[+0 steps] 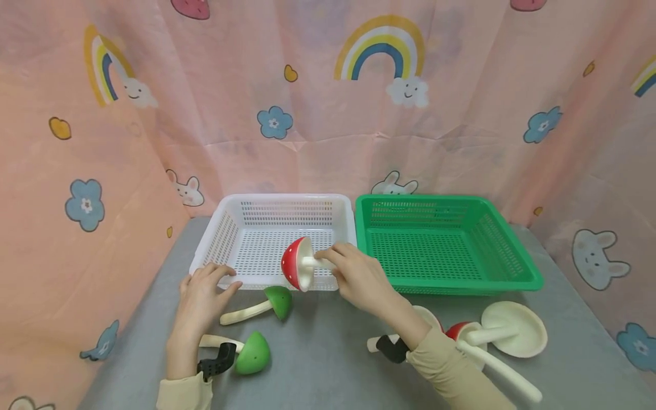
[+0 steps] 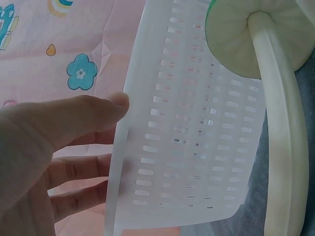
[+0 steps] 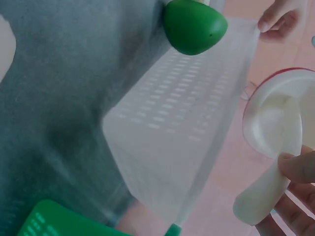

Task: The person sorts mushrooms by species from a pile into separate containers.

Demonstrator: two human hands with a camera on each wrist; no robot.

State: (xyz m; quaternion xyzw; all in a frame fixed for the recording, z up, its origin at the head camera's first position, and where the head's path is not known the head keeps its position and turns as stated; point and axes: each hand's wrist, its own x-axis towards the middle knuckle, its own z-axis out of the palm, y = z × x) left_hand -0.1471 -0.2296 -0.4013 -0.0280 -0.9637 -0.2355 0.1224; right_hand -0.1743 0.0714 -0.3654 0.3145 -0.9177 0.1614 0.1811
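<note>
A red-capped toy mushroom [image 1: 292,264] with white dots is held by its pale stem in my right hand [image 1: 363,277], above the front of the white basket [image 1: 287,198]. Its cap points left; thumb and fingers pinch the stem [image 3: 268,189] in the right wrist view. My left hand [image 1: 202,296] grips the basket's front-left rim, thumb outside and fingers over the edge, as the left wrist view shows. Two green-capped toy mushrooms lie near the left hand: one [image 1: 279,302] close before the basket, another [image 1: 253,354] partly behind the black wrist mount [image 1: 219,362].
A green basket [image 1: 463,286] stands right of the white one. Several red-capped mushrooms [image 1: 517,330] lie in a cluster at the front right, partly hidden by the right forearm. A pink patterned curtain [image 1: 318,159] borders the grey table [image 1: 328,353] at the back and sides.
</note>
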